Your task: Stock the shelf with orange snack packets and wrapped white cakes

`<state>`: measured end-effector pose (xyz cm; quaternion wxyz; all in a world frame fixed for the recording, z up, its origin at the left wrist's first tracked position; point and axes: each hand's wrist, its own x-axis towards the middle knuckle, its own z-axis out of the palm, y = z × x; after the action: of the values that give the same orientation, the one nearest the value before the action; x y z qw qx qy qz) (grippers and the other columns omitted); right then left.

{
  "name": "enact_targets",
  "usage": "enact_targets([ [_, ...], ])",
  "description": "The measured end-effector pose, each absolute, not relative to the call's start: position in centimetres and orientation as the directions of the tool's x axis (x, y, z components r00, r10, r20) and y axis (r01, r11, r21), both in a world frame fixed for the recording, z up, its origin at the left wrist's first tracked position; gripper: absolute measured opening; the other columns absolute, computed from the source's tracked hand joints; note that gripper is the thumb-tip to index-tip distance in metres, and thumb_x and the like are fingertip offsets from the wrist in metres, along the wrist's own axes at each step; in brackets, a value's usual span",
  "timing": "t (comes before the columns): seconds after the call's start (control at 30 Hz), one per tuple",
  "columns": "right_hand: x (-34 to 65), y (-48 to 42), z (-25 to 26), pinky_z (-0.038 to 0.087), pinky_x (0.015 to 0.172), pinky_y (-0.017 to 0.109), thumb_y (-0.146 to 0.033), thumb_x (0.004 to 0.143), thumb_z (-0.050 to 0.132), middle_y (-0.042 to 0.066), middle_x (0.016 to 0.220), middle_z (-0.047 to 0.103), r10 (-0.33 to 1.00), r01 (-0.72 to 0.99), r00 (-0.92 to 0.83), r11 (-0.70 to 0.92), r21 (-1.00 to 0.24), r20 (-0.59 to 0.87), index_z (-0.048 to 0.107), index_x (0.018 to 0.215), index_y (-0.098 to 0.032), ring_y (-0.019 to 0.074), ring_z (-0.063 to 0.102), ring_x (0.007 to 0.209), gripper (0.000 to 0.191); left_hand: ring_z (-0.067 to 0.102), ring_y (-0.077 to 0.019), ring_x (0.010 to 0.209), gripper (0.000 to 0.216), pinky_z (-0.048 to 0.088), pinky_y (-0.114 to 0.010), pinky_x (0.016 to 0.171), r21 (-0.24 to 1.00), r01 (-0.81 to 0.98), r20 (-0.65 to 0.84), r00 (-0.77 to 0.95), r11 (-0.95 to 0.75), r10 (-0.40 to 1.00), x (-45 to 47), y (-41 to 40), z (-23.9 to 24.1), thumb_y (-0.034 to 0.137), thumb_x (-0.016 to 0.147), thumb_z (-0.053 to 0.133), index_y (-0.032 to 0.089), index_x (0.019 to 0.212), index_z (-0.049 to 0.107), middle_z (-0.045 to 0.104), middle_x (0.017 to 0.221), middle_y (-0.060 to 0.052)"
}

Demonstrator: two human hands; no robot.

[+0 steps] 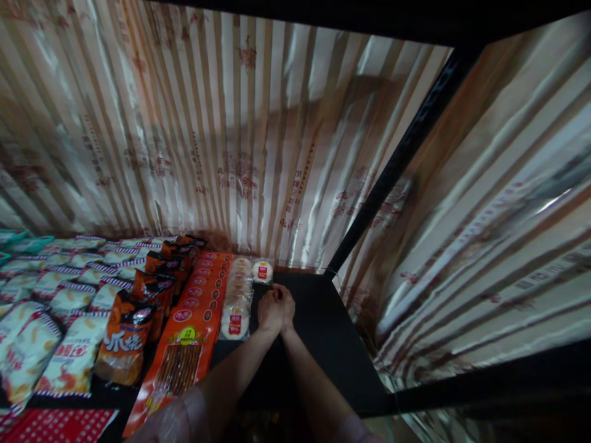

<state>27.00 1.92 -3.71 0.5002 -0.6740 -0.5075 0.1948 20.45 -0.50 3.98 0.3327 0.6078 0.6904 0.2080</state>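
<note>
The left grip (pixel 269 314) and right grip (pixel 287 307) meet over the black shelf (pixel 323 344), fingers curled in towards each other; whether they pinch anything between them I cannot tell, as the light is dim and the fingertips overlap. The single round packet (pixel 262 272) lies flat just beyond the fingertips, near the back of the shelf; whether they touch it is unclear. The row of round packets (pixel 235 321) runs just left of the hands, its clear wrappers overlapping.

The likeliest trouble, I judge, is a knuckle or wrist catching those wrappers; with so little room on that side, a leftward sweep could drag the row askew, or slide the single packet against the sheeting (pixel 258 141) behind it. Slick film on a smooth shelf would probably shift at a light nudge.

Further left, the orange packets (pixel 184 335) lie overlapped in a line, the left forearm crossing near their front end; a sleeve could well snag there. Beyond are brown-and-orange bags (pixel 125 344) and white bags (pixel 74 357), tightly ranked; to the right, a dark post (pixel 397 166) slants up from the back corner, limiting reach that way.
</note>
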Motion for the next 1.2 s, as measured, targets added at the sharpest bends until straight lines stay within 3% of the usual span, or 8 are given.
enact_targets([
  [0.2, 26.2, -1.2, -2.6, 0.048, 0.068, 0.026, -0.022, 0.063, 0.048, 0.003, 0.086, 0.066, 0.920, 0.484, 0.361, -0.048, -0.874, 0.149, 0.063, 0.089, -0.018, 0.0160, 0.061, 0.074, 0.030, 0.057, -0.0184, 0.101, 0.034, 0.040, -0.025, 0.085, 0.750, 0.628, -0.212, -0.070, 0.208, 0.975, 19.7, -3.5, 4.8, 0.014, 0.081, 0.034, 0.011, 0.104, 0.059, 0.063, 0.107, -0.011],
  [0.43, 25.2, -3.9, -2.6, 0.047, 0.069, 0.024, -0.022, 0.070, 0.045, 0.002, 0.088, 0.065, 0.946, 0.558, 0.303, -0.076, -0.827, 0.118, 0.063, 0.089, -0.021, 0.0141, 0.061, 0.076, 0.026, 0.057, -0.0170, 0.099, 0.035, 0.040, -0.024, 0.084, 0.732, 0.646, -0.217, -0.081, 0.217, 0.973, 18.7, -6.2, 4.5, 0.017, 0.084, 0.030, 0.011, 0.105, 0.058, 0.064, 0.104, -0.012],
  [0.93, 24.1, -10.5, -1.4, 0.044, 0.079, 0.027, -0.014, 0.071, 0.042, 0.005, 0.090, 0.063, 0.960, 0.686, 0.158, 0.063, -0.725, 0.233, 0.065, 0.086, -0.019, 0.0169, 0.057, 0.086, 0.028, 0.053, -0.0163, 0.100, 0.032, 0.037, -0.025, 0.088, 0.698, 0.714, -0.094, 0.026, 0.047, 0.995, 15.6, -12.5, 3.2, 0.023, 0.086, 0.032, 0.015, 0.102, 0.059, 0.062, 0.104, -0.007],
  [1.2, 23.1, -13.3, -2.4, 0.043, 0.082, 0.026, -0.014, 0.071, 0.041, 0.005, 0.095, 0.062, 0.965, 0.660, 0.111, 0.107, -0.744, 0.238, 0.065, 0.088, -0.019, 0.0166, 0.053, 0.092, 0.030, 0.050, -0.0179, 0.092, 0.029, 0.038, -0.027, 0.085, 0.642, 0.762, 0.023, 0.097, -0.089, 0.995, 13.9, -15.7, 1.5, 0.018, 0.083, 0.033, 0.016, 0.095, 0.059, 0.061, 0.095, -0.007],
])
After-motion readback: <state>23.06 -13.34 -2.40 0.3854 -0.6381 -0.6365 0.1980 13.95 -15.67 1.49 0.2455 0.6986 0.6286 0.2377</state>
